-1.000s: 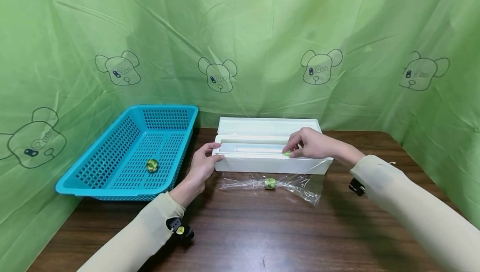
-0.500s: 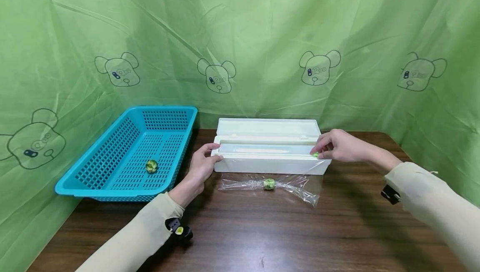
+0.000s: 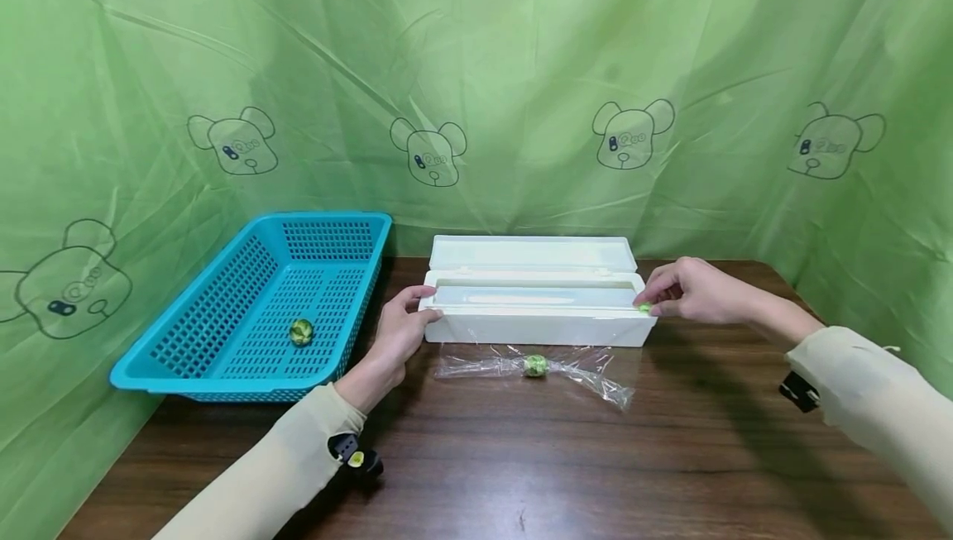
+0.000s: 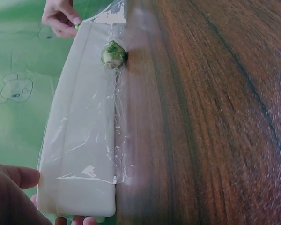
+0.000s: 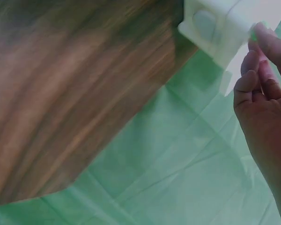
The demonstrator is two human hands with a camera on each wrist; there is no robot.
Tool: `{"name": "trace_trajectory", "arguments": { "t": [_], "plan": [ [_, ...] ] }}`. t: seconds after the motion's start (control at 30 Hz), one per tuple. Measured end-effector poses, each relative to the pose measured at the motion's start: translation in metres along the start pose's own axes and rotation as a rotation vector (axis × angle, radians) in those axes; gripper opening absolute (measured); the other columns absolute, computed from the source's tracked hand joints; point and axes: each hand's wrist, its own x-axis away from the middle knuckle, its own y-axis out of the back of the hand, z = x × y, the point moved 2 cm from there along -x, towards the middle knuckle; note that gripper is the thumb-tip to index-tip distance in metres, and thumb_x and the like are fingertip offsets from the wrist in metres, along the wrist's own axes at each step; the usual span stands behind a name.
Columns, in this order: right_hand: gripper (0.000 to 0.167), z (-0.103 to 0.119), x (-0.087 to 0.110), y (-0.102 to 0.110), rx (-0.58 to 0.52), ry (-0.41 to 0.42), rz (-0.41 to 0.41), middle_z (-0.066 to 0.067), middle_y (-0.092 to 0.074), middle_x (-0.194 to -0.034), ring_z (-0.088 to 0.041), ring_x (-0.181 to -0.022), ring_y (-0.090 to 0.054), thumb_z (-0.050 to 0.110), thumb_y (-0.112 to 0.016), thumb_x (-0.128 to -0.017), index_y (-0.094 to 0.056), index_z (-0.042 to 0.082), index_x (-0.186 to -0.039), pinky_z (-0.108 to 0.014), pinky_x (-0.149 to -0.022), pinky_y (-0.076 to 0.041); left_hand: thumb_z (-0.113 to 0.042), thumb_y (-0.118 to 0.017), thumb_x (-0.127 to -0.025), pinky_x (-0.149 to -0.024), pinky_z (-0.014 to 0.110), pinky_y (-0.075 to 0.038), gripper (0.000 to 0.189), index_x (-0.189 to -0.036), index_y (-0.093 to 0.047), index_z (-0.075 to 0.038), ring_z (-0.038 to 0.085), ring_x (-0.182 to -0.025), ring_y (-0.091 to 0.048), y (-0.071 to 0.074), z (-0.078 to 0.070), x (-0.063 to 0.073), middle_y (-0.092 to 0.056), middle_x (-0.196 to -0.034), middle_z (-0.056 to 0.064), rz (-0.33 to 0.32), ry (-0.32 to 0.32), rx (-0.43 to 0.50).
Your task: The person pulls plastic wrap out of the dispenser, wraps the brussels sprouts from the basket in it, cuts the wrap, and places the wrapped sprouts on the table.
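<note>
A long white cling film dispenser (image 3: 536, 329) lies on the table with its lid (image 3: 532, 253) tipped back. My left hand (image 3: 399, 325) grips its left end, thumb on the near side; the left wrist view shows fingertips curled under that end. With my right hand (image 3: 688, 292) I pinch the small green slide cutter (image 3: 644, 308) at the right end of the front edge. Clear cling film (image 3: 596, 373) lies in front of the dispenser, bunched on both sides of a Brussels sprout (image 3: 535, 365). The left wrist view shows the sprout (image 4: 114, 55) beside the film-covered front wall.
At the left, a blue plastic basket (image 3: 256, 234) holds another Brussels sprout (image 3: 301, 332). Behind everything hangs a green curtain (image 3: 521, 44) with printed bear faces. The dark wooden table (image 3: 476, 465) extends in front of the dispenser.
My right hand has slid the green cutter rightward along the front edge, from right of the middle to the right end. My left hand stays on the left end.
</note>
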Motion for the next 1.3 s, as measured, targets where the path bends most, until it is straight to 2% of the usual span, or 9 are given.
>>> {"name": "trace_trajectory", "arguments": {
  "t": [0.23, 0.43, 0.57, 0.7, 0.8, 0.83, 0.93, 1.07, 1.3],
  "plan": [
    [0.022, -0.001, 0.009, -0.007, 0.014, -0.044, -0.077, 0.006, -0.072, -0.098, -0.009, -0.07, -0.055, 0.002, -0.081, -0.09, -0.083, 0.014, -0.109, -0.027, -0.063, -0.048, -0.004, -0.067, -0.099, -0.098, 0.043, -0.046, 0.039, -0.138, -0.065, -0.007, 0.034, -0.12, -0.051, 0.0, 0.0, 0.001, -0.054, -0.138, 0.02, 0.004, 0.01, 0.004],
    [0.03, 0.011, 0.023, -0.017, 0.082, -0.101, -0.303, 0.002, -0.069, -0.091, -0.011, -0.072, -0.055, 0.008, -0.088, -0.085, -0.081, 0.005, -0.114, -0.026, -0.062, -0.045, -0.004, -0.069, -0.1, -0.089, 0.036, -0.046, 0.043, -0.142, -0.064, -0.008, 0.031, -0.118, -0.051, 0.002, 0.002, 0.003, -0.054, -0.138, 0.02, 0.03, 0.03, 0.014],
    [0.025, 0.024, 0.033, -0.024, 0.068, -0.185, -0.414, 0.003, -0.07, -0.084, -0.011, -0.071, -0.059, 0.01, -0.086, -0.087, -0.081, 0.003, -0.11, -0.025, -0.062, -0.047, -0.009, -0.068, -0.103, -0.08, 0.036, -0.045, 0.044, -0.146, -0.061, -0.011, 0.033, -0.11, -0.052, 0.007, 0.002, 0.003, -0.053, -0.14, 0.017, 0.079, 0.051, 0.011],
    [0.019, 0.035, 0.042, -0.032, 0.015, -0.297, -0.422, 0.002, -0.075, -0.086, -0.009, -0.073, -0.063, 0.018, -0.082, -0.093, -0.082, 0.005, -0.107, -0.025, -0.062, -0.049, -0.019, -0.06, -0.109, -0.097, 0.05, -0.047, 0.047, -0.154, -0.052, -0.011, 0.035, -0.122, -0.049, 0.011, -0.001, 0.008, -0.046, -0.149, 0.018, 0.129, 0.057, 0.029],
    [0.022, 0.04, 0.05, -0.037, -0.042, -0.388, -0.421, -0.002, -0.077, -0.091, -0.01, -0.075, -0.063, 0.025, -0.079, -0.096, -0.082, 0.006, -0.107, -0.026, -0.063, -0.049, -0.023, -0.057, -0.11, -0.109, 0.054, -0.04, 0.048, -0.154, -0.047, -0.005, 0.034, -0.131, -0.044, 0.014, -0.004, 0.016, -0.045, -0.148, 0.021, 0.073, 0.035, 0.008],
    [0.023, 0.042, 0.052, -0.04, -0.061, -0.415, -0.425, -0.003, -0.077, -0.092, -0.01, -0.075, -0.063, 0.026, -0.079, -0.097, -0.082, 0.006, -0.107, -0.026, -0.063, -0.049, -0.023, -0.058, -0.109, -0.108, 0.052, -0.041, 0.046, -0.15, -0.049, -0.003, 0.034, -0.128, -0.045, 0.014, -0.004, 0.02, -0.047, -0.143, 0.021, 0.039, 0.028, 0.001],
    [0.028, 0.043, 0.058, -0.046, -0.105, -0.485, -0.431, -0.006, -0.078, -0.097, -0.01, -0.078, -0.063, 0.031, -0.077, -0.099, -0.082, 0.005, -0.109, -0.027, -0.064, -0.049, -0.022, -0.063, -0.107, -0.089, 0.042, -0.049, 0.036, -0.135, -0.057, 0.001, 0.031, -0.108, -0.054, 0.016, -0.002, 0.03, -0.055, -0.124, 0.017, -0.023, 0.039, 0.0],
    [0.035, 0.037, 0.062, -0.053, -0.082, -0.538, -0.425, -0.009, -0.079, -0.104, -0.015, -0.089, -0.066, 0.036, -0.075, -0.099, -0.082, 0.005, -0.111, -0.028, -0.069, -0.051, -0.022, -0.067, -0.104, -0.074, 0.038, -0.051, 0.031, -0.125, -0.066, 0.001, 0.029, -0.091, -0.06, 0.014, 0.004, 0.038, -0.062, -0.113, 0.014, 0.016, 0.095, 0.037],
    [0.047, 0.028, 0.053, -0.067, -0.134, -0.607, -0.462, -0.012, -0.078, -0.109, -0.03, -0.113, -0.066, 0.047, -0.074, -0.098, -0.081, 0.004, -0.115, -0.033, -0.084, -0.049, -0.03, -0.071, -0.102, -0.075, 0.036, -0.052, 0.039, -0.122, -0.073, 0.003, 0.026, -0.086, -0.063, 0.006, 0.014, 0.031, -0.067, -0.109, 0.015, 0.054, 0.126, 0.044]
  ]
}}
